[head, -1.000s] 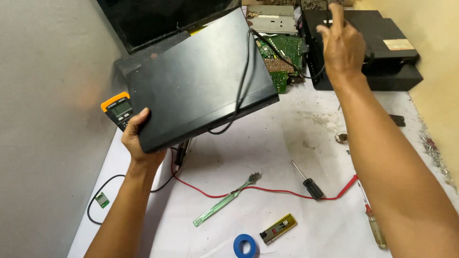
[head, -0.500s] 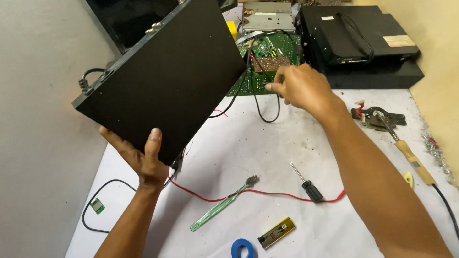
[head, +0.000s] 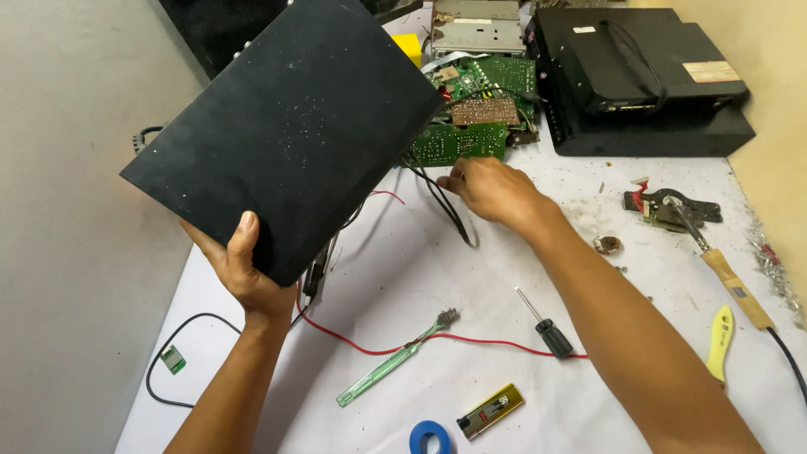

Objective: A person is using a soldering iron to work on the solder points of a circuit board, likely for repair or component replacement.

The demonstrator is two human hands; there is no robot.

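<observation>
The left hand (head: pixel 252 282) grips the near corner of a flat black case (head: pixel 286 134), thumb pressed on its upper face and fingers closed underneath, so it is clamped on the case. Held at that one corner, the case rises up and away from the hand and tilts with its far edge high. That tilt seems meant to lift it clear of the desk (head: pixel 403 277) and expose what lies beneath its right side.

The right hand (head: pixel 492 189) is stretched forward, to the right of the case's lower right edge, with its fingers drawn together around a black cable (head: pixel 450 214) that runs out from under the case. It appears pinched on the cable, though the fingertips are partly hidden. Just beyond this hand lie green circuit boards (head: pixel 466 134), probably the reason the case is kept raised.

Nearer the person than the right hand, a small black-handled screwdriver (head: pixel 546 328) lies across a red wire (head: pixel 395 346), close enough to reach. A green brush (head: pixel 391 370) lies below and between the two hands. A soldering iron (head: pixel 723 269) with a wooden handle and a yellow tool (head: pixel 719 340) lie well to the right of the right arm, out of the working area. Two black boxes (head: pixel 647 84) are stacked far right of the boards.
</observation>
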